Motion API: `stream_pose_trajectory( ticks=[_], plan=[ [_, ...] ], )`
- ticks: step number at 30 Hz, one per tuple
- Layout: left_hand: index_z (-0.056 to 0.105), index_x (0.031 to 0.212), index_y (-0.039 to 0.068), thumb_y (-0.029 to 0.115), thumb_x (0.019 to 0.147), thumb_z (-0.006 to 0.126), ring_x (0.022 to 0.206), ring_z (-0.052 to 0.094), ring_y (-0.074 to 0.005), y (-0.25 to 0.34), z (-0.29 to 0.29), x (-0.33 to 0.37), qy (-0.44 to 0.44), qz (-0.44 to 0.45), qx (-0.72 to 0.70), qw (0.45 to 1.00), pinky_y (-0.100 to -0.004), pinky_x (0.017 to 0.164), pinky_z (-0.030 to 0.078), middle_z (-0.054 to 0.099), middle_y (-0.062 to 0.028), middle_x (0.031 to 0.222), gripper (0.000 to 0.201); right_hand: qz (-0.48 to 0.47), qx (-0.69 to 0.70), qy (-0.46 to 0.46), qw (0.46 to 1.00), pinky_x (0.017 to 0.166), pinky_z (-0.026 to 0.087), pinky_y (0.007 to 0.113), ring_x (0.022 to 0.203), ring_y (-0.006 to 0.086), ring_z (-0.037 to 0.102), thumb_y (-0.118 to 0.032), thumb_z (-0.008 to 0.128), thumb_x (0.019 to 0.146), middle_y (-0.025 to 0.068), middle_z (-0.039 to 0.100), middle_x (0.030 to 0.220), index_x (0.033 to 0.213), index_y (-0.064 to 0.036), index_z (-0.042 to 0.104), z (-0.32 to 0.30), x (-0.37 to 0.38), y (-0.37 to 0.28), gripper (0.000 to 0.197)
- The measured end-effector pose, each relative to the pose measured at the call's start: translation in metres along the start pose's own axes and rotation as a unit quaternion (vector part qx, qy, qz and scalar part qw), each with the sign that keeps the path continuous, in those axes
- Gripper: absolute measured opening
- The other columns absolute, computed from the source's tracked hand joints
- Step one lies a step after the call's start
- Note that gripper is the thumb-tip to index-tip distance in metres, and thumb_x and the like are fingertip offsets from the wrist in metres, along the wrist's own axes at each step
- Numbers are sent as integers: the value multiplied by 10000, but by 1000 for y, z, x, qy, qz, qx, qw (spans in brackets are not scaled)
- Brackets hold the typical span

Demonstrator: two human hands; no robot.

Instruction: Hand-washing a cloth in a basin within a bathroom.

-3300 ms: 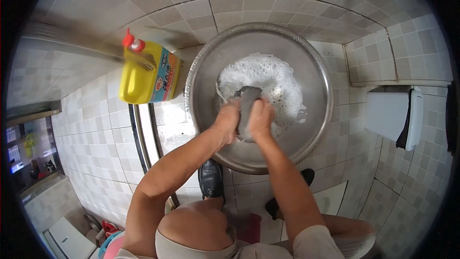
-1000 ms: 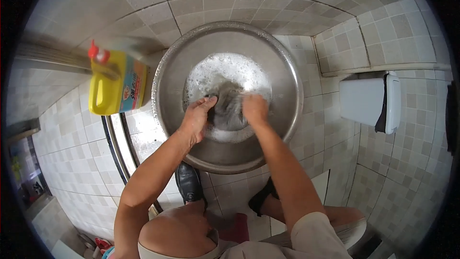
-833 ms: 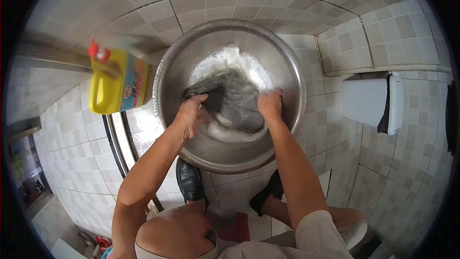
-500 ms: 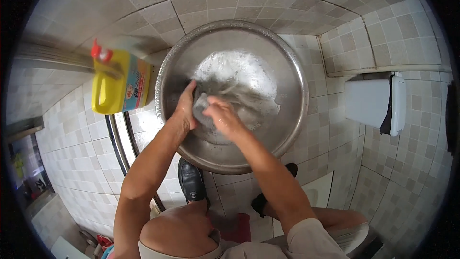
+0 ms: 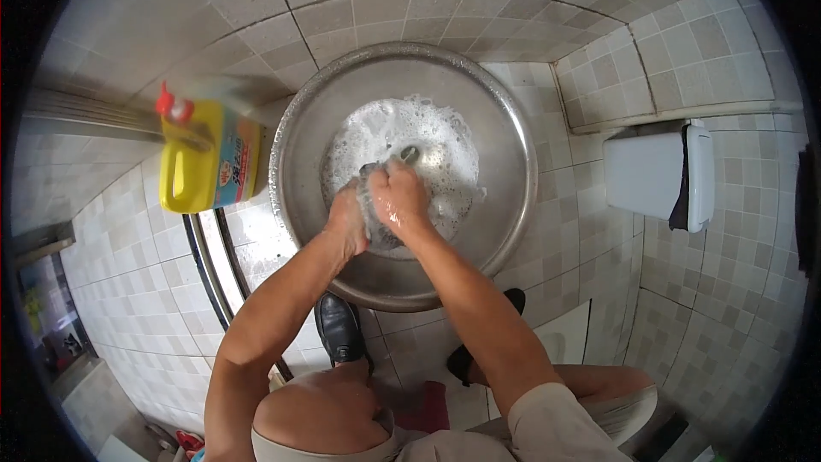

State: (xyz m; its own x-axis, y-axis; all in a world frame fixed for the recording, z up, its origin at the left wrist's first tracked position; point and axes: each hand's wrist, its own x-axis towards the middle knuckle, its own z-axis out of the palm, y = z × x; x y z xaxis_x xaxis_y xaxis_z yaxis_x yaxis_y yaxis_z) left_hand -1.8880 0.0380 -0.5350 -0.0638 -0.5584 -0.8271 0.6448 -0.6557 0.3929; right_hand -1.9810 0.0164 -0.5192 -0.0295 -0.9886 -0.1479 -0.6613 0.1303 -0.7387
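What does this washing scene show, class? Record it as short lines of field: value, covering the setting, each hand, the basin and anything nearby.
Setting: tiled floor
Basin: round metal basin, holding suds
Left hand: gripping a dark wet cloth in the basin
Right hand: closed on the same cloth
Left of basin: yellow detergent jug with red cap
Right of basin: white box
Feet: dark shoes

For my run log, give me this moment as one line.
left hand: grips grey cloth | right hand: grips same cloth | cloth: bunched in suds, steel basin | yellow detergent jug: left of basin
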Motion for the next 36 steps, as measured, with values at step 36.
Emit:
stream_pose_trajectory(
  ticks=[36],
  plan=[
    [198, 1469, 95, 571, 876, 459, 1383, 136, -425, 33, 1, 6, 1, -116, 147, 982, -681, 1026, 149, 146, -180, 1528, 804, 93, 266, -223, 933, 834, 451, 400, 979, 320, 612, -319, 560, 884, 230, 634, 1003, 1082, 25, 573, -2, -1, 17, 397]
  ],
)
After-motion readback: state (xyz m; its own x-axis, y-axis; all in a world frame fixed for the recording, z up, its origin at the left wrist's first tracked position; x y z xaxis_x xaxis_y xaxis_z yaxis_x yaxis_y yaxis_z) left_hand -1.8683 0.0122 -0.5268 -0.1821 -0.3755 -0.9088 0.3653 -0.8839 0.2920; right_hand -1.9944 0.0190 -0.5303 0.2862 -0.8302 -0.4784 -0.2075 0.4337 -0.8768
